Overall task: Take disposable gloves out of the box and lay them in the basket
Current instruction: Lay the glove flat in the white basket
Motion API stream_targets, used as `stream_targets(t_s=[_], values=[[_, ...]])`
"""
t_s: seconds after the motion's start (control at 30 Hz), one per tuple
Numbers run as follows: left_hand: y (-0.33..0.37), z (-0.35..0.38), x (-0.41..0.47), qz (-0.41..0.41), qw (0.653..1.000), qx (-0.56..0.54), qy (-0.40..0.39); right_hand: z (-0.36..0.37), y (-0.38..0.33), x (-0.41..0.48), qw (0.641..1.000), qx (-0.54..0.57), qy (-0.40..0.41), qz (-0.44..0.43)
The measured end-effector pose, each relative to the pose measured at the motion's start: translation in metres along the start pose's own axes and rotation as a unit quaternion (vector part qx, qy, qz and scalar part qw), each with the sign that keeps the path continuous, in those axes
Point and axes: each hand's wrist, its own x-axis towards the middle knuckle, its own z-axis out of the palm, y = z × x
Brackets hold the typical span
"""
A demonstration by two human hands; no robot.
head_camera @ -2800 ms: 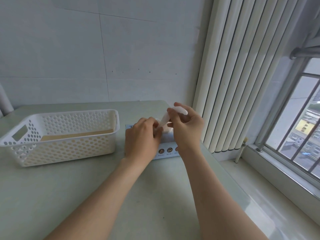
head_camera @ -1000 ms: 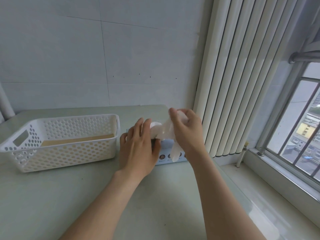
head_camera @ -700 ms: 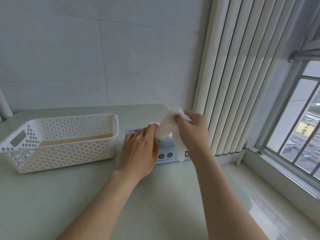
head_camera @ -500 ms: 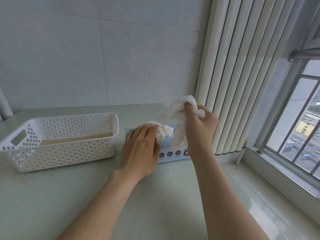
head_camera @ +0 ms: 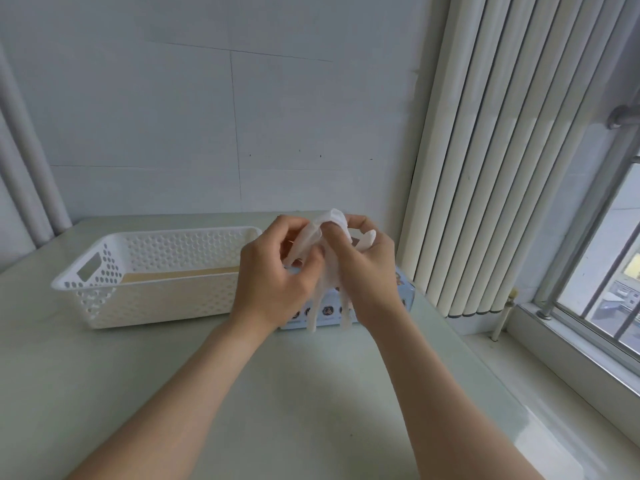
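A thin white disposable glove point(head_camera: 323, 258) hangs crumpled between both hands, its fingers dangling down in front of the light blue glove box point(head_camera: 403, 301). My left hand point(head_camera: 273, 275) pinches the glove's left side. My right hand point(head_camera: 367, 268) pinches its top and right side. Both hands are raised above the box, which they mostly hide. The white perforated basket point(head_camera: 156, 271) stands just left of the box, with only a tan bottom showing inside.
A pale green table point(head_camera: 277, 393) carries the basket and box, against a grey wall. White vertical blinds point(head_camera: 502, 150) hang close to the right of the box. A window sill and barred window point(head_camera: 606, 289) run along the right.
The glove came out of the box in my right hand. My left hand has lifted off the box and now also pinches the glove.
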Motion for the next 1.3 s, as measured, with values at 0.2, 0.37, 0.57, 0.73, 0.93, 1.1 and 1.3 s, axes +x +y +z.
stream_targets(t_s=[0.2, 0.37, 0.57, 0.73, 0.93, 1.1, 1.3], values=[[-0.024, -0.038, 0.009, -0.093, 0.995, -0.033, 0.023, 0.012, 0.011, -0.005, 0.995, -0.030, -0.089, 0.017], [-0.030, -0.062, 0.020, -0.168, 0.982, -0.037, 0.073, 0.025, 0.016, -0.009, 0.995, -0.018, -0.094, 0.029], [-0.044, -0.080, 0.028, -0.208, 0.971, 0.015, 0.116, 0.057, 0.015, -0.006, 0.990, -0.005, -0.135, 0.042], [-0.066, -0.101, 0.021, -0.165, 0.949, 0.222, 0.148, 0.088, 0.018, 0.009, 0.976, -0.179, -0.124, -0.013], [-0.092, -0.122, 0.005, -0.098, 0.905, 0.400, 0.109, 0.116, 0.031, 0.007, 0.831, -0.514, -0.144, -0.154], [-0.092, -0.132, -0.008, -0.075, 0.888, 0.448, 0.069, 0.112, 0.037, -0.006, 0.802, -0.544, -0.154, -0.194], [-0.069, -0.134, -0.008, -0.031, 0.886, 0.457, 0.073, 0.104, 0.022, -0.016, 0.809, -0.540, -0.134, -0.190]])
